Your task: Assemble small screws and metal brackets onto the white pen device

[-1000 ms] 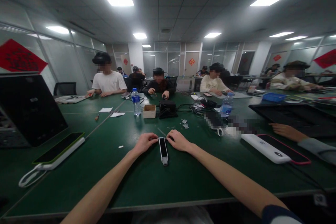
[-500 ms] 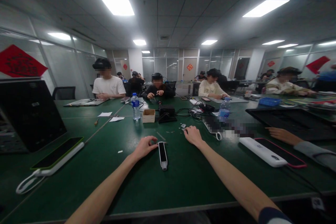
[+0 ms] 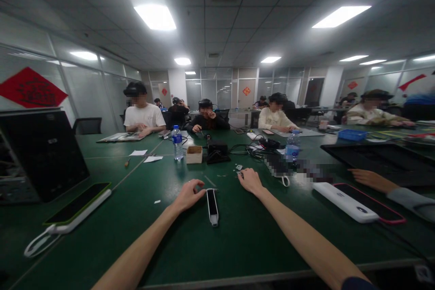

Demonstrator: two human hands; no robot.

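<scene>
The slim device (image 3: 212, 206) lies flat on the green table (image 3: 170, 253), dark face up and one end toward the wearer, presumably for easy viewing. Just left of its far end, the left hand (image 3: 189, 195) curves, thumb and forefinger parted and gripping nothing, placed close apparently to steady it. Beyond the device, to its right, the right hand (image 3: 250, 180) bends toward small pale pieces (image 3: 239, 167); its fingertips are too indistinct to tell any grip.

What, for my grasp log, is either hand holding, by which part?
Left hand: no clear hold; thumb beside the far end of the slim black-faced device. Right hand: at the small silvery pieces; any grip is hidden.
</scene>
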